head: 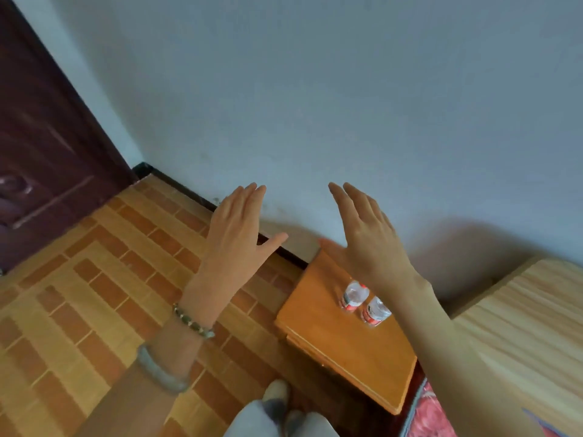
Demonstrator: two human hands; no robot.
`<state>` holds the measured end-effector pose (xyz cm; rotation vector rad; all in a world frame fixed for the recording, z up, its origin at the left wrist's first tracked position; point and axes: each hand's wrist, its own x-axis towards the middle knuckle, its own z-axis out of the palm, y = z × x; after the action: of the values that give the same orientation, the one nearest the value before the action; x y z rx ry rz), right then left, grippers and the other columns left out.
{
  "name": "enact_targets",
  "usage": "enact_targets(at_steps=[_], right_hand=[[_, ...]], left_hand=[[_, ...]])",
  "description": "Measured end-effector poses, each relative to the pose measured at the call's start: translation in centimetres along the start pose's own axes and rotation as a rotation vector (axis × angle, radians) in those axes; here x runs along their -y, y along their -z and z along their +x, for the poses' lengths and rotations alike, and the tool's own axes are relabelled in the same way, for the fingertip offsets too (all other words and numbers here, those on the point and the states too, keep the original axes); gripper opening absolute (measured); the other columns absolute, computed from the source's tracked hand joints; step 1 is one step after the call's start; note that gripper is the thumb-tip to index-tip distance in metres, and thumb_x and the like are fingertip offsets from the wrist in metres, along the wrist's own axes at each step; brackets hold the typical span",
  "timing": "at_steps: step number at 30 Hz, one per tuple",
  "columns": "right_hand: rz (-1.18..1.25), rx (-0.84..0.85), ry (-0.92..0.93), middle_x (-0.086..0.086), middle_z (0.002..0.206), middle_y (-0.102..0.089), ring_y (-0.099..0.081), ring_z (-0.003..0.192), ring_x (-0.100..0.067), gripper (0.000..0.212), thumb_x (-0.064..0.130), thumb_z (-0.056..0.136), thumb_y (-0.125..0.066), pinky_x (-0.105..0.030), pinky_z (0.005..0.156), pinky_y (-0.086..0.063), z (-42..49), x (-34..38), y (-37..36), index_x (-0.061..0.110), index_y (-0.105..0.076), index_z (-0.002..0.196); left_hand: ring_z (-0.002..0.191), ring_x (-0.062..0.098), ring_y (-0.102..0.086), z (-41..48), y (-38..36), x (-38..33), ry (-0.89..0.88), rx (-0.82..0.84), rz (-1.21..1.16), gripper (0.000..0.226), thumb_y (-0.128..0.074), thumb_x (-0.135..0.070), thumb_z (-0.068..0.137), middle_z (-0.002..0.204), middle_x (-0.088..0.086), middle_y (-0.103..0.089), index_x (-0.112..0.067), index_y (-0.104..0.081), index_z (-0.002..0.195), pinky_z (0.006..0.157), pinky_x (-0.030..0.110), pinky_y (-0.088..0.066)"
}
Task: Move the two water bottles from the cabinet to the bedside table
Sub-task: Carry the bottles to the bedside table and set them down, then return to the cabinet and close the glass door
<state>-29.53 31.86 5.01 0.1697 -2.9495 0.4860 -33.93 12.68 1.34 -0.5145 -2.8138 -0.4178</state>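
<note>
Apparently done: two water bottles (364, 301) upright near worktop (331, 342) far edge, left hand (235, 228) and right hand (366, 238) raised, fingers (249, 197) spread wide, holding nothing.

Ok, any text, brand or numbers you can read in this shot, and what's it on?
Nothing can be read.
Left bottle: red and white label, print too blurred to read.
Right bottle: same kind of label, also too blurred.
Bedside table, door, wall: no writing visible.

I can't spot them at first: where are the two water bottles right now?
The two water bottles stand side by side on the wooden bedside table, right of centre, just below the open right hand.
</note>
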Motion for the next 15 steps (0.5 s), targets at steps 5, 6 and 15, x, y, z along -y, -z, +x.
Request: enact_targets(at_steps=[5,6,15], right_hand=[[0.037,0.071,0.228,-0.012,0.151,-0.023,-0.021,0.137,-0.029,0.076,0.034,0.084,-0.061,-0.045,0.11,-0.025,0.8,5.5,-1.0,0.02,-0.015,0.143],[0.049,0.091,0.274,-0.011,0.151,-0.022,-0.021,0.137,-0.029,0.076,0.035,0.084,-0.06,-0.046,0.111,-0.025,0.9,6.9,-1.4,0.021,-0.015,0.143],[0.258,0.221,0.732,-0.009,0.143,-0.037,-0.034,0.131,-0.028,0.059,0.042,0.088,-0.051,-0.049,0.106,-0.027,-1.0,22.0,-4.0,0.02,-0.029,0.137]], left_hand=[[0.141,0.022,-0.016,-5.9,3.3,3.0,0.223,-0.064,0.055,0.083,-0.051,-0.058,0.081,0.153,0.006,-0.022,-0.016,-0.017,0.145,0.113,0.036,-0.011],[0.141,0.021,-0.016,-7.2,4.1,3.5,0.27,-0.085,0.063,0.083,-0.052,-0.057,0.081,0.153,0.006,-0.022,-0.016,-0.017,0.145,0.113,0.036,-0.012],[0.138,0.019,-0.019,-20.9,10.7,9.4,0.728,-0.273,0.214,0.077,-0.054,-0.054,0.082,0.15,0.002,-0.026,-0.018,-0.022,0.143,0.109,0.031,-0.009]])
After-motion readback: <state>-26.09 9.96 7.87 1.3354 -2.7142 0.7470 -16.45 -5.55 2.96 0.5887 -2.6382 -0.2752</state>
